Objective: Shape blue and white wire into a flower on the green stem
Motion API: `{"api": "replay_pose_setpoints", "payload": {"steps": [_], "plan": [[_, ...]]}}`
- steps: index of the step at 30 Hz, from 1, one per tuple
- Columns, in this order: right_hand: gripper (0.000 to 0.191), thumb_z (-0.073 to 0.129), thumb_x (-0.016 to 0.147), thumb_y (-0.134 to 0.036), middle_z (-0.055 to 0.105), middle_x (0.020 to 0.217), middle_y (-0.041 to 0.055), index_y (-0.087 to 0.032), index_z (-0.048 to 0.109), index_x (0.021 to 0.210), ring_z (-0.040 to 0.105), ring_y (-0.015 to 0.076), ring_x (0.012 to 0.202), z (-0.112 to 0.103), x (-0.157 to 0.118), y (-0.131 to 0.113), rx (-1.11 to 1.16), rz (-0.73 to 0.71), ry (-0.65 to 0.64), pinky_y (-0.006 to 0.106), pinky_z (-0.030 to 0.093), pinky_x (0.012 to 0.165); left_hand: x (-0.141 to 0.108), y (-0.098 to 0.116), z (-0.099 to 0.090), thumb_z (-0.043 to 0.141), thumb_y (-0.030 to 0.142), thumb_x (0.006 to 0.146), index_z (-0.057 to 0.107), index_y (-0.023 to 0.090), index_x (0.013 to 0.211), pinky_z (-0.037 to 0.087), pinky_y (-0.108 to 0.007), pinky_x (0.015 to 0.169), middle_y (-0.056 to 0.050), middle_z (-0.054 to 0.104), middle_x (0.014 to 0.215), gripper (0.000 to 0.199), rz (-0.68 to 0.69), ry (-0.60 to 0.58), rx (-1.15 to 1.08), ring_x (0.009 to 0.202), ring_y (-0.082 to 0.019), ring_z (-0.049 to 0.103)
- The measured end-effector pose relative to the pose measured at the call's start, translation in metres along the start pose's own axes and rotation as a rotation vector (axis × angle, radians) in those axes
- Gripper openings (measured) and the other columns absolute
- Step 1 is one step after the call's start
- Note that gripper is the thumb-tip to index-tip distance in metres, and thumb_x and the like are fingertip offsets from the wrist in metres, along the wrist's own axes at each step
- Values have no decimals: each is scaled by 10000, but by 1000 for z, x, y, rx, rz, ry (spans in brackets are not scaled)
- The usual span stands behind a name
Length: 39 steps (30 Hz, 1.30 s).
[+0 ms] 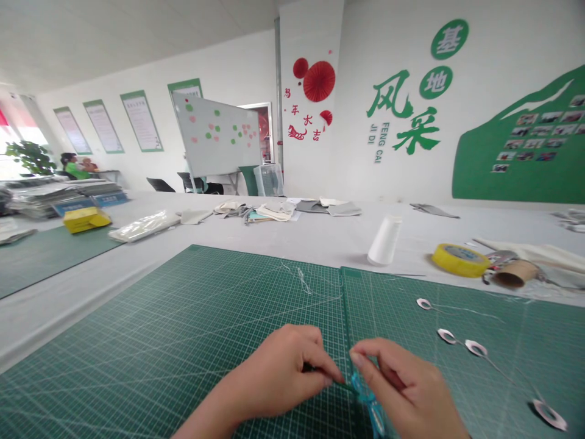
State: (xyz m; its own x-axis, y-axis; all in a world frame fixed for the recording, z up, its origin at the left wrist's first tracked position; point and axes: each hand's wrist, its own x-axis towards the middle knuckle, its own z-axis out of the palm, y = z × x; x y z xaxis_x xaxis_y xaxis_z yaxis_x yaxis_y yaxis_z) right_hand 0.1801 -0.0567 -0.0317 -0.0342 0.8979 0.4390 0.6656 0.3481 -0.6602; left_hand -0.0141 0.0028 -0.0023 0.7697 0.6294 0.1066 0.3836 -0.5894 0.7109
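Observation:
Near the front of the green cutting mats, my left hand [292,372] is closed in a pinch on the end of a thin dark green cord [343,386]. That cord runs right to a bright blue, shiny, knotted-looking bundle [365,396], whose kind I cannot make out. Beside the bundle is my right hand [406,381], thumb and forefinger pinched together just above it; what lies between those fingertips is too small to tell. The right hand covers part of the bundle. Under both hands, the left mat [205,317] meets the right mat [393,317].
Several pale rings with strings, one a white ring [423,303], lie on the right mat. Behind stand a white thread cone [385,241], yellow tape roll [460,260] and cardboard tube [512,274]. Fabric scraps [274,210], a plastic-wrapped pack [145,225] and a yellow box [86,219] lie farther back.

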Motion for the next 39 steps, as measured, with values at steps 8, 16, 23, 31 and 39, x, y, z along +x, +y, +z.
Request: {"api": "replay_pose_setpoints", "payload": {"steps": [8,16,23,31,39], "plan": [[348,528,797,-496,319,525,-76,-175,617,695,282,106,488,0,11,12,337,344,-214,231,227,460,0,3,-5,653,56,734,764,202,895,409,-200,632,26,555,706,244,41,-38,-172,677,-99,549],[369,653,717,-525,389,536,-63,-162,629,660,290,97,512,5,12,23,567,426,-245,240,211,491,-1,6,-9,668,64,729,766,203,875,383,-204,603,38,513,677,224,37,-46,-251,645,-93,505],[418,746,569,-560,423,477,-68,-163,617,602,300,71,453,18,12,32,742,563,-284,223,218,445,0,5,-11,679,116,743,760,189,849,378,-222,595,31,508,681,151,21,19,-324,631,-99,491],[381,750,610,-489,299,434,-135,-190,514,611,106,18,354,21,10,14,899,689,-296,204,63,350,5,-2,-9,659,141,750,739,183,785,374,-254,616,14,538,688,96,-75,248,-379,663,-122,493],[305,697,688,-436,204,379,-158,-212,501,621,58,34,349,29,1,10,1014,733,-356,202,53,351,7,-9,-8,640,197,777,745,209,860,354,-248,590,20,500,696,134,-154,348,-464,638,-112,445]]}}
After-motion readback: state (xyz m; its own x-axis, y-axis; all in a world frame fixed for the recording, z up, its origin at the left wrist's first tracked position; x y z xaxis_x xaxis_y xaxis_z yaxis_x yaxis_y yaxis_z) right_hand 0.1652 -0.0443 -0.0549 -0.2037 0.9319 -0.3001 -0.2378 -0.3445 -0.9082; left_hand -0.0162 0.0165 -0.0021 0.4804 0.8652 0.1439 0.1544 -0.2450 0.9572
